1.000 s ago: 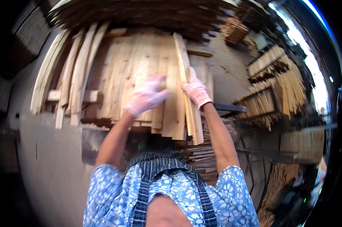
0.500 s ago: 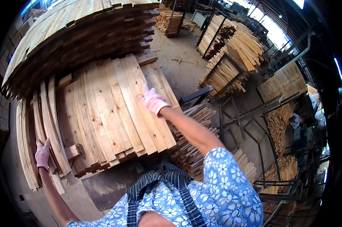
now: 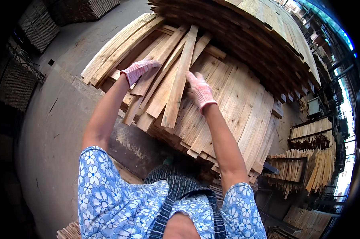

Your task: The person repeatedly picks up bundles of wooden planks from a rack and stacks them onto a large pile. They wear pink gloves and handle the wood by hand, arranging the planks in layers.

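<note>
Pink-gloved, my left hand [image 3: 141,70] lies across a loose wooden board [image 3: 164,55] on the left part of a plank stack, its fingers stretched out over the wood. My right hand [image 3: 200,91], in a matching glove, is at the right edge of another loose board [image 3: 180,79], fingers extended and palm partly hidden. That board lies slanted on top of other loose pieces between my hands. To the right of them, flat planks [image 3: 231,103] lie side by side in a layer. Two long boards [image 3: 120,47] rest along the stack's left edge.
A taller pile of boards [image 3: 243,36] rises behind the layer. Concrete floor [image 3: 64,115] stretches off to the left, with stacked timber [image 3: 38,26] farther back. Racks of wood strips [image 3: 287,169] stand at the right.
My view has turned left. My right hand has left the planks at the right and come to the loose boards. My left hand has moved onto a board there; the loose boards now lie slanted.
</note>
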